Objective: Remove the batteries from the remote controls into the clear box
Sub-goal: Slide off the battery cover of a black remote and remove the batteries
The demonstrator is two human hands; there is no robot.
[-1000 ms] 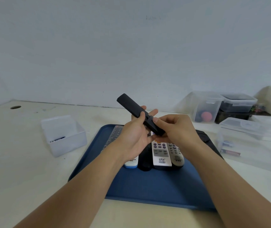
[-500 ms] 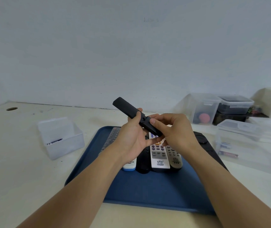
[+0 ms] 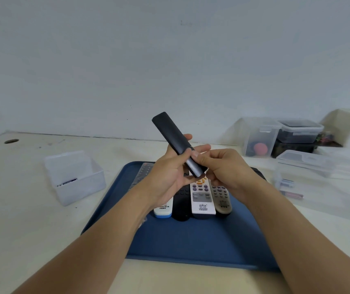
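Small print on white remote (image 3: pixel 203 200) and battery (image 3: pixel 69 182), all illegible.

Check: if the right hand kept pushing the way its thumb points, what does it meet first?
The right hand points left; its thumb is already against the black remote, with the left hand right behind. Depth unclear.

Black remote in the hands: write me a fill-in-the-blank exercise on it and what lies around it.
1. Both hands hold the black remote above the ____ tray.
2. The left hand grips its middle; the right hand works at its ____ end.
3. The open clear box, with a battery inside, sits to the tray's ____.

Missing: blue; lower; left
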